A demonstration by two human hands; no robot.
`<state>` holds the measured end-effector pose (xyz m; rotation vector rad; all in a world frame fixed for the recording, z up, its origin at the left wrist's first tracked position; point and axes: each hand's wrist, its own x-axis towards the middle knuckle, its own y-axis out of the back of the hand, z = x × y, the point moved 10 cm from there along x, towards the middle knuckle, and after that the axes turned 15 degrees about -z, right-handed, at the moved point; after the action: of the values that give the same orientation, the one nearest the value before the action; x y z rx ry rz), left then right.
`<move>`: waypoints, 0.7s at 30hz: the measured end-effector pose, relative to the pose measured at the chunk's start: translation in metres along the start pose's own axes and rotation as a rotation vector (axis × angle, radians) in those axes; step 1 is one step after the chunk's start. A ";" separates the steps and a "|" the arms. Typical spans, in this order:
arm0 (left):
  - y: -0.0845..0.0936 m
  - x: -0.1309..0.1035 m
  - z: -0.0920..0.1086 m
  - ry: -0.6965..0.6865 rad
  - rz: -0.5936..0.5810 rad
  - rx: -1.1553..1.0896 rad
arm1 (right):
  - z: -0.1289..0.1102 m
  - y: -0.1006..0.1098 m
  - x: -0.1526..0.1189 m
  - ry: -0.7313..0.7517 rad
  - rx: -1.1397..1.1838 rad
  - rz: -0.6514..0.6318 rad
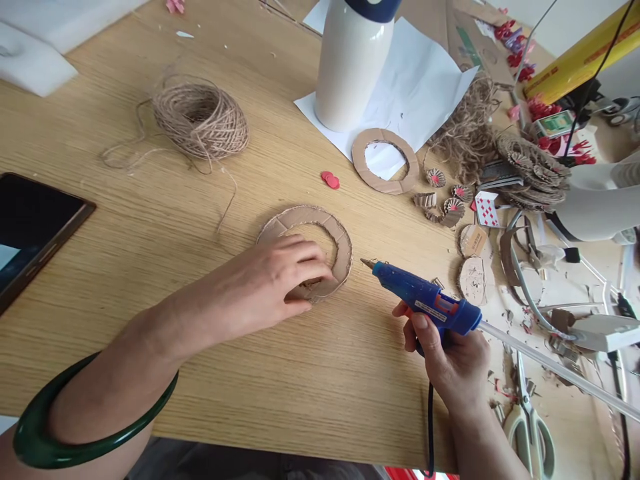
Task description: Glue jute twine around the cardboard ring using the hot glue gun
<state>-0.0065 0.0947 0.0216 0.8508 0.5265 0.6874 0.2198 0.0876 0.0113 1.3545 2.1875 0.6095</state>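
Observation:
My right hand (450,360) is wrapped round the handle of a blue hot glue gun (417,293). Its metal nozzle points left, a short way from a cardboard ring (344,250) lying on the table. A clear glue stick (550,363) runs out of the gun's back end. Over the ring's near side lies my left hand (285,270), thumb at the outer edge and fingers bent into the opening, gripping it. Twine-like fibre edges this ring. Farther back, a second cardboard ring (360,163) rests partly on white paper.
A twine ball (200,120) sits at the back left, a phone (40,233) at the left edge. Behind the rings stands a white bottle (353,67). Small red discs (330,179), pleated cardboard rosettes (436,177), scissors (527,420) and scraps lie toward the right.

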 end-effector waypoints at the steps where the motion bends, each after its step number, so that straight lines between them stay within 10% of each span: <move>1: -0.002 0.001 -0.001 0.018 -0.005 -0.010 | -0.001 0.000 0.001 0.001 -0.010 -0.004; 21: -0.002 0.003 0.016 0.244 0.261 0.191 | -0.007 0.005 0.007 0.005 -0.116 0.050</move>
<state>0.0065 0.0882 0.0283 1.0318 0.7153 0.9999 0.2160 0.0952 0.0179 1.3518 2.0929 0.7478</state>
